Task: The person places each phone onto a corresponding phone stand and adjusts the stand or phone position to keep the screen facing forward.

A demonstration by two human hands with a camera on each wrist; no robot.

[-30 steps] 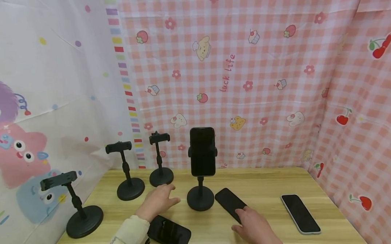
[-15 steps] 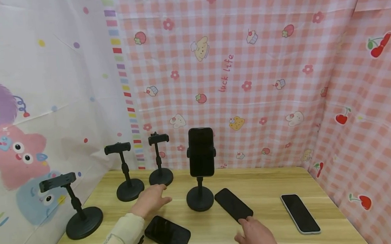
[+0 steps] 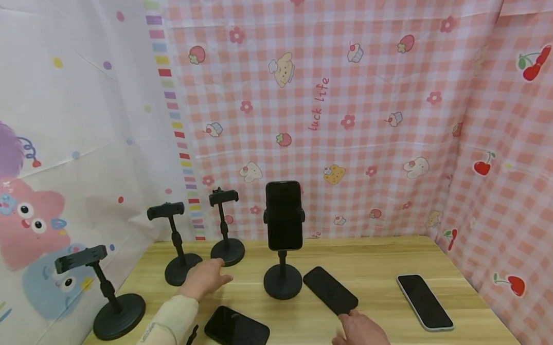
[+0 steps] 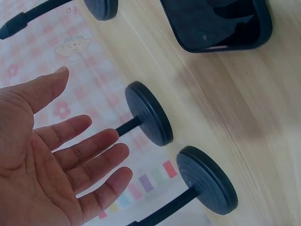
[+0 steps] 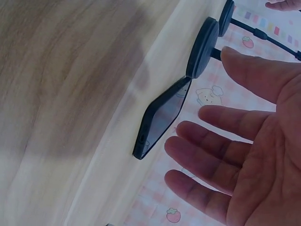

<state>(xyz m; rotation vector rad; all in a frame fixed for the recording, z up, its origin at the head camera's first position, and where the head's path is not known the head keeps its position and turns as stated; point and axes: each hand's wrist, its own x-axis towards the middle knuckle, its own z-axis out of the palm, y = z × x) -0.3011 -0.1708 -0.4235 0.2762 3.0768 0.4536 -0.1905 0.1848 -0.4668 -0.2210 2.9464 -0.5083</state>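
Observation:
My left hand [image 3: 203, 279] hovers with loosely spread fingers in front of two black phone stands, the back one [image 3: 227, 252] and the left one [image 3: 182, 269]. Nothing is in its palm in the left wrist view. Below it lies a black smartphone [image 3: 237, 331], screen up. My right hand [image 3: 363, 334], fingers relaxed, is at the near end of another black smartphone [image 3: 330, 289]; the right wrist view shows that phone [image 5: 164, 117] apart from the fingers. Between the hands, a third stand [image 3: 283, 283] holds an upright black phone [image 3: 284, 216] in its clamp.
Another stand [image 3: 119, 315] with a bare clamp is at the table's left edge. A white-edged phone [image 3: 425, 302] lies at the right. A small black object [image 3: 191, 337] is by the left sleeve. Patterned cloth [image 3: 347, 87] encloses the wooden table [image 3: 377, 255].
My left hand has moved left, away from the centre stand and toward the left stands. My right hand has drawn back toward me, uncovering the near end of the black phone.

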